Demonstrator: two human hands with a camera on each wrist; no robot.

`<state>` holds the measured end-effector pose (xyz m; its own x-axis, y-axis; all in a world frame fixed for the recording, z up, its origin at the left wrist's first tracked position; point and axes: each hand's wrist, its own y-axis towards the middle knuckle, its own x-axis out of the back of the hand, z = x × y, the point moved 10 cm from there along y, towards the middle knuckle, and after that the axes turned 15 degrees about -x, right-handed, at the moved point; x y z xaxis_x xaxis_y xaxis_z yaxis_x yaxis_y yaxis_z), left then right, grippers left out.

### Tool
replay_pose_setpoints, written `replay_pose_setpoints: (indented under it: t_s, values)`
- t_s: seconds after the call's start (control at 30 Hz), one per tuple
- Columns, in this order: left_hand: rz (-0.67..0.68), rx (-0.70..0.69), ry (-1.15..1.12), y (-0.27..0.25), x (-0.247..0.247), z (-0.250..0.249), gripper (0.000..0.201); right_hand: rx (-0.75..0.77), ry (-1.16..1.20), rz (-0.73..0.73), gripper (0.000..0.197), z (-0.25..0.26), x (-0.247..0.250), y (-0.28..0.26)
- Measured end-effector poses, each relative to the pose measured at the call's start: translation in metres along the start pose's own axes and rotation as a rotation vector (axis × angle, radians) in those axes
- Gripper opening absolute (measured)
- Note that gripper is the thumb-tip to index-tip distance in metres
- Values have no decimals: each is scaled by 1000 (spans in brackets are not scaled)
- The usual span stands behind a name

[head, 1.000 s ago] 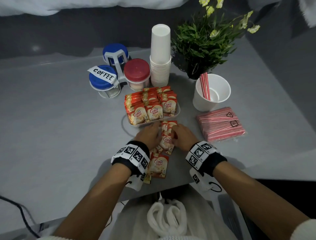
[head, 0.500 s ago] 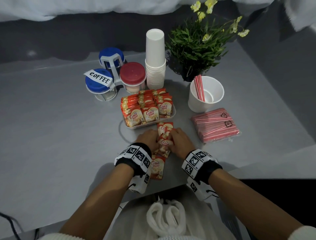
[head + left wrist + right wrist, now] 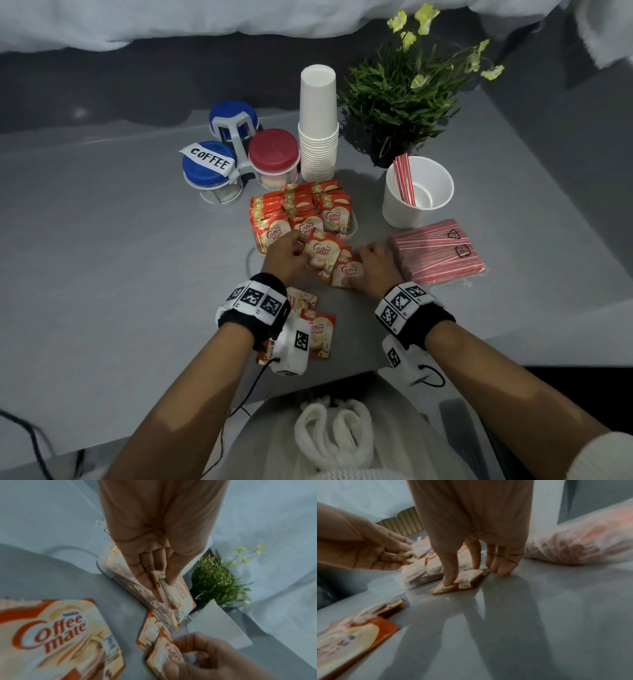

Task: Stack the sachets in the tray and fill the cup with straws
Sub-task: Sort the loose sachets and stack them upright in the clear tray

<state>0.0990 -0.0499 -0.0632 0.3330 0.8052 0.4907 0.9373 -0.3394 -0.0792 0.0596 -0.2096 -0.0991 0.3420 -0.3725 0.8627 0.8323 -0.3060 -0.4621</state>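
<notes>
A clear tray (image 3: 355, 223) holds upright rows of orange Coffee mate sachets (image 3: 303, 210). My left hand (image 3: 300, 247) pinches a small stack of sachets (image 3: 323, 254) just in front of the tray; the left wrist view shows that stack (image 3: 173, 596) between thumb and fingers. My right hand (image 3: 357, 271) pinches one sachet (image 3: 347, 272) lying on the table, thumb and index finger on the sachet (image 3: 467, 579). Loose sachets (image 3: 320, 337) lie by my left wrist. The white cup (image 3: 419, 219) holds a few red-striped straws (image 3: 404, 181). A wrapped straw pack (image 3: 440, 255) lies right of my right hand.
A stack of paper cups (image 3: 318, 137) and a potted plant (image 3: 400, 102) stand behind the tray. Three lidded jars in a rack (image 3: 239, 150), one labelled COFFEE, sit at the back left. The table's front edge runs just below my wrists.
My hands have parted. The left one has lifted a stack of sachets toward the tray. The right one has shifted right and taken hold of a single sachet on the table.
</notes>
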Motion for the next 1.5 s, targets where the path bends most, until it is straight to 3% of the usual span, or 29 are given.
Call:
replay_pose_setpoints:
  t_s: [0.1,0.27,0.37,0.47,0.6,0.63,0.73,0.87,1.03,1.13,1.2,1.23,1.37,1.5]
  values:
    - [-43,60,-99,-2,9,5,24,-10,-10,0,54,2,-5,1]
    - [-84,147,-180,-6,11,23,16,-21,260,133,36,5,-1,-3]
    - [-116,177,-234,-6,10,28,26,56,436,112,31,11,24,-8]
    - [-118,190,-331,-5,2,25,32,109,707,269,30,22,33,-13]
    - [-84,186,-446,-4,-7,13,22,140,624,353,18,39,29,-11]
    - [-85,188,-477,-4,-8,10,21,150,596,341,14,43,29,-10]
    - [-95,190,-547,-5,-10,6,19,114,643,265,29,45,36,-4]
    - [-19,154,-499,-6,-16,3,33,55,759,179,30,45,39,0]
    - [-107,179,-492,-3,-9,15,33,-93,932,98,27,30,37,9]
    - [-201,222,-540,-4,-2,26,34,-271,859,0,20,4,34,14]
    - [-245,244,-551,-5,2,34,34,-309,695,-25,13,-2,29,15]
    - [-256,251,-549,-6,3,37,33,-300,600,-14,16,0,23,17]
    - [-245,254,-513,-6,3,44,32,-278,335,14,65,13,-4,20]
    - [-264,249,-500,-6,7,47,32,-239,192,3,63,15,-14,18]
